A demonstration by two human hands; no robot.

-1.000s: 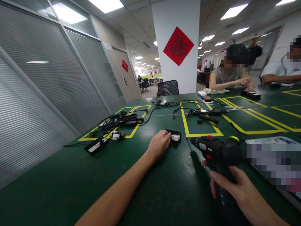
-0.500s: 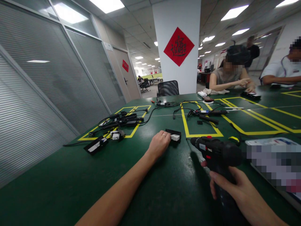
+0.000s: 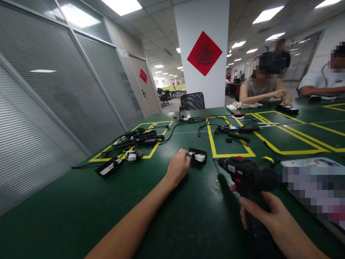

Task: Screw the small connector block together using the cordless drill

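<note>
My left hand (image 3: 178, 165) rests at the left end of a small black plate with white blocks (image 3: 199, 157) on the green table. Its fingers are curled together, their tips by a small blue piece at that end; whatever they may hold is hidden. At the right, my right hand (image 3: 265, 212) is wrapped round the grip of a black cordless drill (image 3: 248, 172). The drill's bit points left, a little to the right of the plate. A similar black plate with a white strip (image 3: 109, 167) lies farther left, beside a white block (image 3: 132, 155).
Tangled black cables and bars (image 3: 142, 137) lie inside yellow tape outlines at the left. More cables and a dark rod-shaped tool (image 3: 244, 128) lie farther back. A tray (image 3: 304, 163) stands at the right edge. Two people sit across the table; another person stands behind.
My left hand has slid slightly left along the black plate, uncovering more of its left end and the blue piece. The plate and the drill in my right hand stay practically still.
</note>
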